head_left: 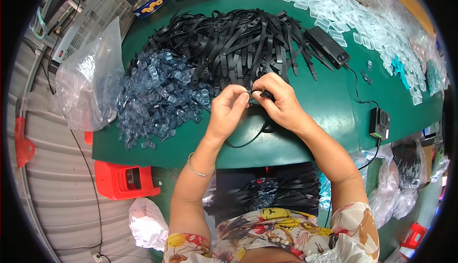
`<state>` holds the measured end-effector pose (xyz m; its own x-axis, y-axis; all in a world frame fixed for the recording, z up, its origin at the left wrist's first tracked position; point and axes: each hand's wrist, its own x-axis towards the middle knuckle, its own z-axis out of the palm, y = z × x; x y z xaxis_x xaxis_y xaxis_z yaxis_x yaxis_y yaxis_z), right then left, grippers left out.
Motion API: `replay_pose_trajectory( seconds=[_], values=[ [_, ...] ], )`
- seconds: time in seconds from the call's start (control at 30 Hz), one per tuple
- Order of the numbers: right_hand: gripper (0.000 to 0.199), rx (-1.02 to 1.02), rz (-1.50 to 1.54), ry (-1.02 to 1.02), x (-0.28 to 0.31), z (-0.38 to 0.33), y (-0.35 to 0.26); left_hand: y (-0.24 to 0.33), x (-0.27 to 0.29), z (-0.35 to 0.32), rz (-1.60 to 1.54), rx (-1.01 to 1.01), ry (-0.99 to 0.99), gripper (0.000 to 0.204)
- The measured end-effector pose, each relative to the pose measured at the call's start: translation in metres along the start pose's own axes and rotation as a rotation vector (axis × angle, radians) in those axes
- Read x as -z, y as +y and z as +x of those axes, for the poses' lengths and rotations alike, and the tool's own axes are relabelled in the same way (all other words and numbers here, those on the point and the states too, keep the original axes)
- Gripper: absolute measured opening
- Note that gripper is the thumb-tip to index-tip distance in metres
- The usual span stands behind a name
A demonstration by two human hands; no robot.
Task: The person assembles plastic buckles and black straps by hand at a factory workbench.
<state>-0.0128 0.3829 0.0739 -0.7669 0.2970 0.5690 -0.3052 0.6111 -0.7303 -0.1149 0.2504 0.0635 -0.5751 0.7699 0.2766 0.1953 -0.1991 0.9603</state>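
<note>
Bright in here, light seemingly from above, soft sheen on the green bench (329, 124), glints on the clear bag (90, 77), centre fairly sharp, ribbed panels (62, 177) bowed at left, corners black.

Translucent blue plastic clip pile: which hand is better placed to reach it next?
Probably the left hand: it is nearer the translucent blue plastic clip pile, just to its left. The right hand is farther off, holding a slim black strap.

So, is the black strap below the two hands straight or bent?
Bent: the black strap makes a curve over the green table.
</note>
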Motion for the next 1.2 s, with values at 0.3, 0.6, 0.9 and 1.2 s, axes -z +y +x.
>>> replay_pose_trajectory(
  seconds=[0.3,0.6,0.9,1.2],
  values=[
    [0.01,-0.326,1.173,-0.236,0.008,-0.005,0.008,0.001,0.004,0.001,-0.12,-0.034,-0.093,0.011],
    [0.016,-0.414,0.781,-0.177,0.003,0.002,-0.001,-0.001,0.008,0.002,-0.38,0.09,-0.115,0.013],
    [0.018,-0.078,0.311,-0.163,0.0,0.0,-0.001,0.003,0.01,0.001,-0.492,0.159,-0.177,0.011],
    [0.019,-0.213,0.681,-0.209,-0.001,-0.003,0.001,0.001,0.008,0.002,-0.648,0.168,-0.218,0.014]
  ],
)
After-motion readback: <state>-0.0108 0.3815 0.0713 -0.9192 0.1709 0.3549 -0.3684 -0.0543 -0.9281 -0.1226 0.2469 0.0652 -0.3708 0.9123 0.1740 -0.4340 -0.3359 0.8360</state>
